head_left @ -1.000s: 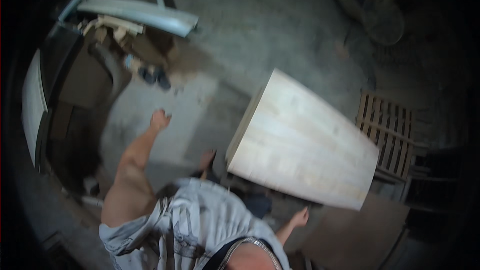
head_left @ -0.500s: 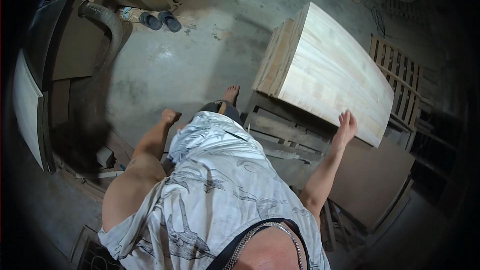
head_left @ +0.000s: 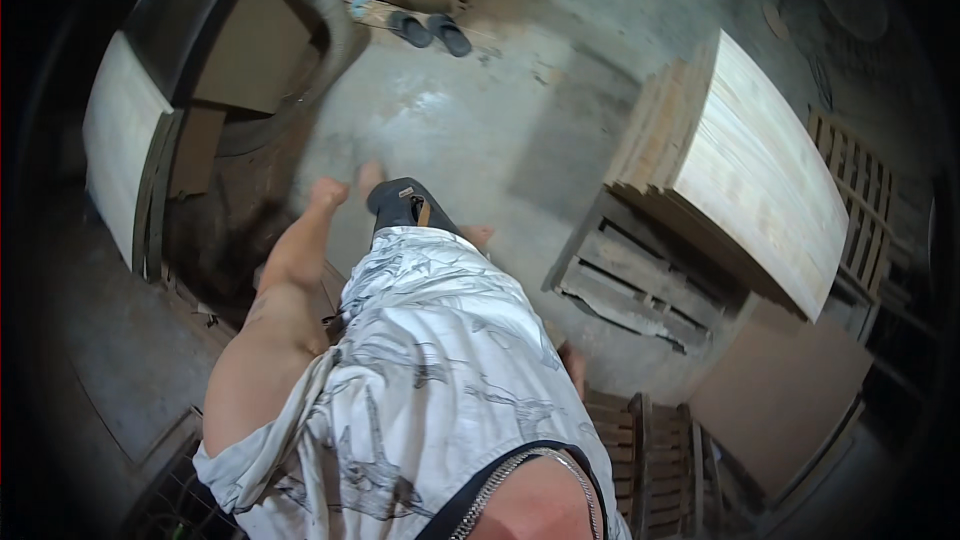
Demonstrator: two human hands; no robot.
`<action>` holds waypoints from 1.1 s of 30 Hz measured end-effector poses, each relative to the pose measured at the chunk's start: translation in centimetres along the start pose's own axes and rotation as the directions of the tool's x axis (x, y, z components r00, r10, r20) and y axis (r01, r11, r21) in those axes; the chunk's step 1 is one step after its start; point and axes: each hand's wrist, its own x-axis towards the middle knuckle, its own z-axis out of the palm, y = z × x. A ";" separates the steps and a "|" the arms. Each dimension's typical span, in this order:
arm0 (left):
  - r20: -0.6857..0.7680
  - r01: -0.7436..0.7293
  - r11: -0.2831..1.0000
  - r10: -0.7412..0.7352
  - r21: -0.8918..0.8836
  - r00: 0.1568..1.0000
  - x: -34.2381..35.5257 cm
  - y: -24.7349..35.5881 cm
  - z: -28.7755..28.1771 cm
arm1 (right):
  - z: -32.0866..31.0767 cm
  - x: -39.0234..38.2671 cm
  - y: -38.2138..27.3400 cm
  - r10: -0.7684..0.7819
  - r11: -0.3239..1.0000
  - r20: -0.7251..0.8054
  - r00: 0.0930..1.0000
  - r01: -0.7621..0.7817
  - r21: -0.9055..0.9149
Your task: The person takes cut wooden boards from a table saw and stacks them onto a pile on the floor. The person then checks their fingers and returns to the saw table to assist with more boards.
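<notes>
My left hand (head_left: 329, 192) hangs over the concrete floor (head_left: 450, 130), fingers curled closed and apparently empty, left of my dark shorts (head_left: 408, 202). My right hand (head_left: 572, 365) is mostly hidden beside my white printed shirt (head_left: 430, 360); its fingers cannot be made out. To my right a stack of pale wooden panels (head_left: 750, 180) rests above a slatted wooden pallet (head_left: 630, 280). My bare feet show past my shorts.
Curved pale panels (head_left: 125, 160) lean at the left beside a flexible duct (head_left: 325, 20). Dark sandals (head_left: 450, 37) lie at the top. A wooden rack (head_left: 850, 190) stands right, above a brown board (head_left: 770, 400). More slatted pallets (head_left: 640, 460) lie at lower right.
The panel stack has shifted rightward in view as I move. My right hand, earlier raised at the panels' front edge, has dropped beside my body. My left hand stays closed, slightly higher in view.
</notes>
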 end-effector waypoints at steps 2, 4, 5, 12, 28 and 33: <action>0.026 -0.045 0.999 0.045 0.004 0.999 -0.1 0.4 0.0 | 1.0 -3.1 7.5 0.243 0.969 0.024 0.970 -0.241 -0.054; 0.033 -0.087 0.995 0.088 -0.039 0.996 -0.2 0.9 -1.1 | 2.8 -3.9 11.3 0.339 0.935 0.008 0.941 -0.336 -0.108; 0.013 -0.082 0.994 0.084 -0.075 0.996 -0.4 0.8 -2.1 | 3.9 -3.4 12.0 0.345 0.933 0.004 0.939 -0.343 -0.112; -0.162 -0.242 0.955 0.215 -0.172 0.963 1.3 -5.9 -11.4 | 17.1 4.4 -1.0 -0.024 0.979 0.012 1.000 0.021 0.203; 0.358 0.475 0.453 -0.324 -0.754 0.876 16.5 -48.5 10.3 | 46.5 -1.7 -25.6 -0.097 0.866 -0.017 0.995 0.076 -0.495; 0.537 0.628 0.214 -0.361 -0.748 0.763 11.0 -49.2 19.2 | 51.3 0.1 -28.2 -0.062 0.797 0.110 0.992 0.116 -0.593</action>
